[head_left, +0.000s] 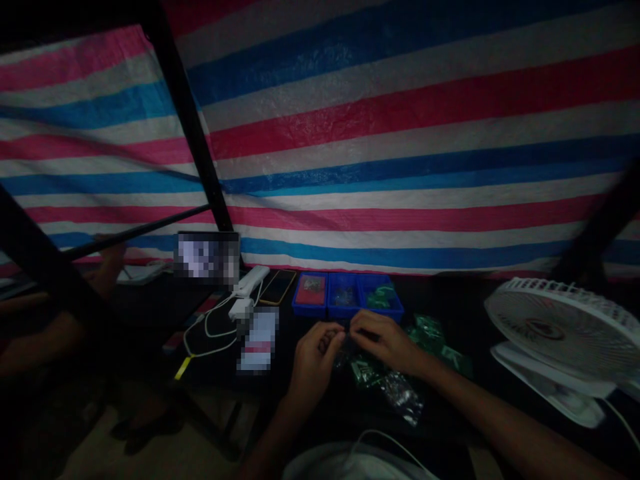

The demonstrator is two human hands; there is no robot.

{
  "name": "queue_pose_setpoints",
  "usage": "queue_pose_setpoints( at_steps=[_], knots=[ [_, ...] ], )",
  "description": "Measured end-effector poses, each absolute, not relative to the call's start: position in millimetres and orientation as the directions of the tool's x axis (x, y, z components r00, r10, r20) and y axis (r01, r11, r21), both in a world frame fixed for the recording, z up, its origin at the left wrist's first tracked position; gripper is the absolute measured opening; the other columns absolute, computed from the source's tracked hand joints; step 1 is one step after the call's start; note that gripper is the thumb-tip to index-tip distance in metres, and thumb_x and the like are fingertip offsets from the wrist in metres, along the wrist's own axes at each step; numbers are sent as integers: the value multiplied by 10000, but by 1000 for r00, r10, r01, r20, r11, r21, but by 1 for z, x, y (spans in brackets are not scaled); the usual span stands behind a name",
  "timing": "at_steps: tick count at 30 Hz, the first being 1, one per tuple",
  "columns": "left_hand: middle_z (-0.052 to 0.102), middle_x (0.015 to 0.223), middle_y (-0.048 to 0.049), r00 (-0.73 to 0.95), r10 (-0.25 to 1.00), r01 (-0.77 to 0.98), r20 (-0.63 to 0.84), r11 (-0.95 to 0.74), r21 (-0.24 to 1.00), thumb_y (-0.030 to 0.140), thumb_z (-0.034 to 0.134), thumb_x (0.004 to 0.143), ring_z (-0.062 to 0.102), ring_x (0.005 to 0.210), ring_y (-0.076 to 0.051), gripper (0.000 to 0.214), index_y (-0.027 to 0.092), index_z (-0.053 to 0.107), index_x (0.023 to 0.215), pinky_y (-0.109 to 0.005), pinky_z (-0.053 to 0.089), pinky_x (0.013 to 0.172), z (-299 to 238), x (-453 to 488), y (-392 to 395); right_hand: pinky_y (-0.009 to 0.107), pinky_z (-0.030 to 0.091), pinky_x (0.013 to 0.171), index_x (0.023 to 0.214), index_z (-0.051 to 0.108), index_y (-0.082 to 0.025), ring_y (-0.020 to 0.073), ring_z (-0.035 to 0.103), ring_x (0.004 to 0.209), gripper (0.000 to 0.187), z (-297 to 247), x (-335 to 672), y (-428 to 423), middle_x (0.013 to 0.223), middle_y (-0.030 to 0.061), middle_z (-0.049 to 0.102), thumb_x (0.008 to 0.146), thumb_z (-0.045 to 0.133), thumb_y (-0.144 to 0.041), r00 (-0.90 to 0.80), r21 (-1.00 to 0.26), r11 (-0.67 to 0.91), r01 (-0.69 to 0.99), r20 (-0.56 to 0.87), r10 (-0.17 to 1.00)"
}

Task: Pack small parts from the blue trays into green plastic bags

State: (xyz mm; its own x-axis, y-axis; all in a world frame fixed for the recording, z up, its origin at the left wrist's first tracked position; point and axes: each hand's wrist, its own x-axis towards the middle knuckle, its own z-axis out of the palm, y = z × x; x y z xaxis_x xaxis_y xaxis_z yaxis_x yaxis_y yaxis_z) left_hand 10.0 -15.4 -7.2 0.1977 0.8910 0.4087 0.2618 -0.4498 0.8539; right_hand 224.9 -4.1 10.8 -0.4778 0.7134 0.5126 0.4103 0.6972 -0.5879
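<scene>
My left hand (pixel 317 353) is closed, thumb and fingers pinched together just in front of the blue bins. Facing it, my right hand (pixel 383 339) is also pinched, its fingertips almost meeting the left ones. What they hold between them is dark, small and too dim to make out. Beneath and beside my right hand lie green packets (pixel 366 372) and a shiny clear plastic bag (pixel 404 398). More green packets (pixel 453 360) rest to its right. Beyond the hands stand a blue bin with red lining (pixel 310 300), a middle blue bin (pixel 344 311) and one with green packets (pixel 380 297).
A white fan (pixel 545 327) stands at the right. To the left are a phone (pixel 278 287), a white power strip (pixel 253 280), cables, a blurred-out sheet (pixel 259 340) and a lit screen (pixel 207 259). Another person's arm (pixel 45 333) reaches in at far left. Striped sheeting hangs behind.
</scene>
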Motion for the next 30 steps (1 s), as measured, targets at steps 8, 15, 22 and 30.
queue_pose_setpoints(
  at_steps=[8, 15, 22, 30],
  knots=[
    [709, 876, -11, 237, 886, 325, 398, -459, 827, 308, 743, 902, 645, 768, -170, 163, 224, 753, 1042, -275, 484, 703, -9, 11, -16, 341, 516, 787, 912, 676, -219, 218, 651, 854, 277, 11, 225, -2, 907, 57, 681, 1065, 546, -411, -389, -636, 656, 406, 529, 754],
    [694, 896, -24, 234, 874, 373, 425, -485, 791, 301, 605, 1007, 634, 788, -173, 158, 211, 724, 956, -275, 451, 702, -7, 8, -16, 323, 485, 741, 883, 644, -219, 205, 622, 804, 285, 9, 224, -2, 859, 36, 647, 1066, 538, -411, -399, -641, 643, 419, 506, 765],
    [697, 897, -13, 273, 879, 350, 390, -469, 811, 307, 577, 1023, 638, 792, -171, 158, 214, 693, 971, -273, 451, 712, -13, 9, -14, 303, 478, 727, 1023, 670, -231, 195, 617, 819, 194, 8, 225, -4, 952, 39, 665, 1048, 584, -404, -422, -660, 619, 425, 461, 781],
    [687, 908, -4, 234, 886, 332, 399, -459, 824, 279, 598, 1008, 629, 799, -163, 97, 215, 668, 1029, -273, 465, 750, -14, 10, -14, 268, 441, 660, 898, 647, -204, 167, 581, 738, 260, 3, 224, -3, 844, 12, 616, 1046, 578, -406, -462, -666, 600, 442, 405, 789]
  ],
)
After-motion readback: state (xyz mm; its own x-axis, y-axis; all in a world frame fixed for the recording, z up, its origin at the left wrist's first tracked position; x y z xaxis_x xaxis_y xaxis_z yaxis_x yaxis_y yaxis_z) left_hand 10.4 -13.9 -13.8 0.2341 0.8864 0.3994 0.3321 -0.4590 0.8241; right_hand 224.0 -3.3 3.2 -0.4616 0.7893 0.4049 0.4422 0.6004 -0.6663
